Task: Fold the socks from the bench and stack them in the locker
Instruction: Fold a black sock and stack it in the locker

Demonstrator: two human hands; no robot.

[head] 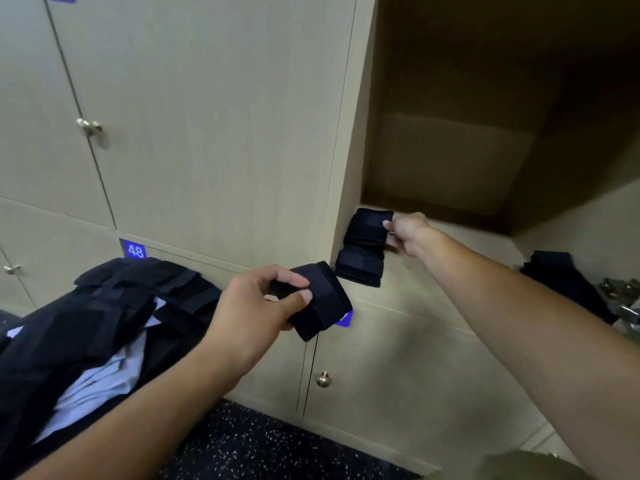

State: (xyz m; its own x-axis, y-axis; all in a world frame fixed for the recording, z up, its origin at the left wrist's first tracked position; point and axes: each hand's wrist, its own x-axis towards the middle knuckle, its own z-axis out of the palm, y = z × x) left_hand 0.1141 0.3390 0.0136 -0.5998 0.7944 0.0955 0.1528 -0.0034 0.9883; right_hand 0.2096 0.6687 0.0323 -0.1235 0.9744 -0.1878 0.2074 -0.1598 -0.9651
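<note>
My left hand (263, 306) grips a folded black sock (318, 299) in front of the lower locker doors, thumb on top. My right hand (408, 235) reaches into the open locker (450, 168) and pinches the top of a stack of folded black socks (367, 233) at the locker's left front corner. A second folded stack (360, 270) sits just in front of it on the locker floor. More black socks (104, 306) lie in a loose pile on the bench at the lower left.
Another dark folded pile (568, 282) rests at the locker's right side, near a metal hinge (623, 292). Closed beige locker doors with brass knobs (88, 126) fill the left. A blue label 48 (134, 250) sits above the bench. Speckled dark floor (259, 448) lies below.
</note>
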